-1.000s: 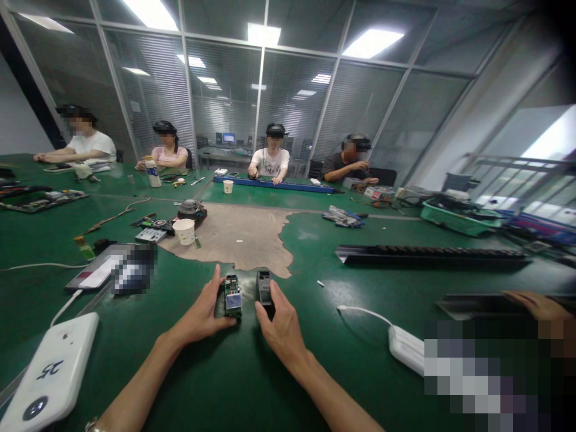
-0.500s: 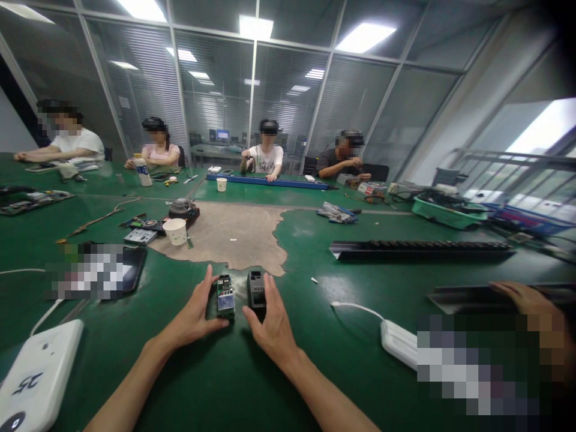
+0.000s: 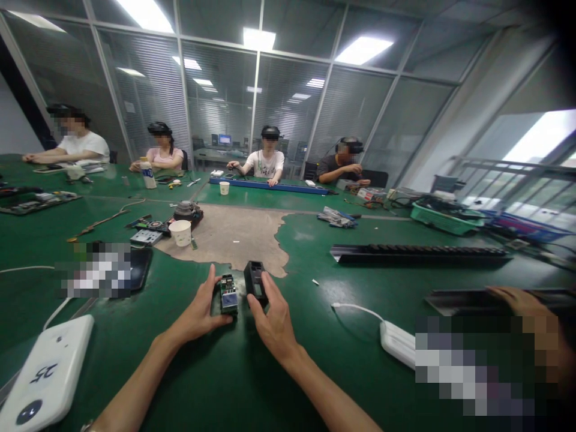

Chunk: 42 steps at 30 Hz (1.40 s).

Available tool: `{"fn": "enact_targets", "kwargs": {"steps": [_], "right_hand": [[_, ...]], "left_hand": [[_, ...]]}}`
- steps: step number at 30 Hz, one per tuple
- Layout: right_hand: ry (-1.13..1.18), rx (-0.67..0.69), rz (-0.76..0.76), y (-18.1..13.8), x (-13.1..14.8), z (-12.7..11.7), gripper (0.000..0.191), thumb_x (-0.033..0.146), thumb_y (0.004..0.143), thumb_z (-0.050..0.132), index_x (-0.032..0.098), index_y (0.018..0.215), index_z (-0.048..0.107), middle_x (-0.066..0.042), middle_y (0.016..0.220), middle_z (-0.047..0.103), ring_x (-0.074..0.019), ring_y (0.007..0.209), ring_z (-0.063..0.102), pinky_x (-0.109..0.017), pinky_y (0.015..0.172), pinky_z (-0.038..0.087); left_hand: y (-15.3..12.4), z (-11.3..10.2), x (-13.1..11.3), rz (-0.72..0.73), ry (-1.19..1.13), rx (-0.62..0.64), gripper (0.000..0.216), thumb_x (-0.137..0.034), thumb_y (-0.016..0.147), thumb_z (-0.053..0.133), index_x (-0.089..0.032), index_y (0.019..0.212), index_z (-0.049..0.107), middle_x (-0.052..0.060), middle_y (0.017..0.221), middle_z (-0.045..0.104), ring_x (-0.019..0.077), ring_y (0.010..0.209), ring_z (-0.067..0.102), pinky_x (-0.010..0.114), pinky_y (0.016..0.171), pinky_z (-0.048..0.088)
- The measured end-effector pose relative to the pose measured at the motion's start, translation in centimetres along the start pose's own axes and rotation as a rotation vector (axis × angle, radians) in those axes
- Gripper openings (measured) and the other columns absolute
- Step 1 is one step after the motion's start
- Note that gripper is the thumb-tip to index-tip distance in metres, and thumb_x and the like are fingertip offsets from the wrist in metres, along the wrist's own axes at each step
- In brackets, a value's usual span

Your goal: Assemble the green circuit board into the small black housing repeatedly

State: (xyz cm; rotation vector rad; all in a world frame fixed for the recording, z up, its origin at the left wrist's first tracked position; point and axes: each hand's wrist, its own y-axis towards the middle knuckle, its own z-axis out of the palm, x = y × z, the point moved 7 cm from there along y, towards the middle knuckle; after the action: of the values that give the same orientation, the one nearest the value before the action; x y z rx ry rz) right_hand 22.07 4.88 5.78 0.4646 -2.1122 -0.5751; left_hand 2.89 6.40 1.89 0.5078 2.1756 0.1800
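Observation:
A small circuit board module with a little screen stands upright in front of me, its green board and parts exposed. My left hand holds it from the left, thumb at its lower edge and fingers at its upper side, the index finger pointing up. Just to the right is a black plastic housing with a window opening. My right hand grips that housing between thumb and fingers, tilted and apart from the board. The fingertips behind both pieces are hidden.
A white power bank lies near left and a white cabled device near right. A paper cup stands by loose electronics. Black metal rails lie on the right, one under a co-worker's hand. Several people sit across the table.
My right hand has lifted the black housing slightly and tilted it so its window side shows more. My left hand and the circuit board module look nearly unchanged; the view has shifted slightly.

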Motion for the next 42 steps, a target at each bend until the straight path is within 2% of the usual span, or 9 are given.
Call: {"fn": "enact_targets", "kwargs": {"steps": [7,12,18,24,29,34,38,42], "right_hand": [[0.042,0.112,-0.037,1.0,3.5,3.4,0.056,0.029,0.089,0.053,0.013,0.141,0.039,-0.013,0.143,0.043,-0.0269,0.135,0.034,-0.046,0.111,0.032],[-0.021,0.146,-0.039,1.1,4.2,5.4,0.062,0.026,0.085,0.056,0.008,0.141,0.037,-0.019,0.142,0.043,-0.0307,0.133,0.037,-0.048,0.108,0.035],[-0.111,0.197,-0.034,0.6,3.6,6.7,0.057,0.024,0.082,0.058,0.008,0.135,0.045,-0.021,0.136,0.048,-0.0332,0.128,0.043,-0.049,0.104,0.038],[-0.164,0.213,-0.045,-0.9,3.0,6.7,0.064,0.03,0.082,0.06,0.008,0.139,0.04,-0.025,0.141,0.04,-0.0374,0.129,0.041,-0.052,0.102,0.04],[-0.095,0.208,-0.057,-1.4,2.4,6.8,0.065,0.031,0.086,0.057,0.016,0.144,0.033,-0.018,0.144,0.039,-0.0349,0.133,0.037,-0.053,0.103,0.039],[-0.028,0.207,-0.052,-1.0,2.3,7.2,0.063,0.022,0.085,0.056,0.014,0.144,0.034,-0.016,0.142,0.044,-0.0318,0.131,0.04,-0.05,0.105,0.038],[0.022,0.155,-0.057,-0.5,3.1,6.5,0.062,0.021,0.084,0.057,0.015,0.143,0.036,-0.014,0.139,0.047,-0.0292,0.129,0.044,-0.047,0.105,0.04],[0.048,0.051,-0.048,0.5,3.6,4.8,0.062,0.024,0.086,0.055,0.015,0.144,0.034,-0.013,0.139,0.047,-0.0271,0.129,0.044,-0.046,0.107,0.038]], "left_hand": [[-0.2,0.1,0.5,-0.001,0.016,-0.001,0.121,-0.035,0.07,0.076,-0.025,0.148,-0.016,0.017,0.153,0.019,0.0351,0.139,0.022,0.056,0.111,0.021],[-0.2,0.1,0.8,0.035,0.013,-0.028,0.118,-0.024,0.072,0.072,-0.024,0.147,-0.02,0.017,0.154,0.014,0.0331,0.14,0.02,0.054,0.112,0.021],[0.0,0.1,0.7,0.094,0.04,-0.045,0.112,-0.018,0.074,0.065,-0.023,0.147,-0.021,0.018,0.153,0.016,0.0342,0.138,0.023,0.056,0.111,0.021],[0.1,0.2,0.3,0.104,0.093,-0.01,0.117,-0.019,0.07,0.067,-0.022,0.146,-0.022,0.018,0.152,0.02,0.0361,0.137,0.025,0.058,0.109,0.023],[0.0,0.2,-0.1,0.108,0.123,0.002,0.122,-0.019,0.066,0.07,-0.022,0.146,-0.022,0.019,0.153,0.017,0.0382,0.138,0.024,0.061,0.109,0.02],[-0.1,0.2,-0.3,0.106,0.153,0.013,0.121,-0.017,0.066,0.069,-0.021,0.146,-0.022,0.019,0.154,0.014,0.0375,0.139,0.021,0.06,0.11,0.018],[-0.1,0.1,0.0,0.097,0.123,-0.005,0.122,-0.02,0.067,0.071,-0.022,0.146,-0.022,0.019,0.153,0.016,0.0378,0.138,0.023,0.061,0.11,0.019],[-0.2,-0.1,0.0,0.071,0.046,-0.009,0.122,-0.028,0.07,0.074,-0.025,0.147,-0.021,0.018,0.151,0.023,0.0354,0.136,0.028,0.058,0.109,0.024]]}}
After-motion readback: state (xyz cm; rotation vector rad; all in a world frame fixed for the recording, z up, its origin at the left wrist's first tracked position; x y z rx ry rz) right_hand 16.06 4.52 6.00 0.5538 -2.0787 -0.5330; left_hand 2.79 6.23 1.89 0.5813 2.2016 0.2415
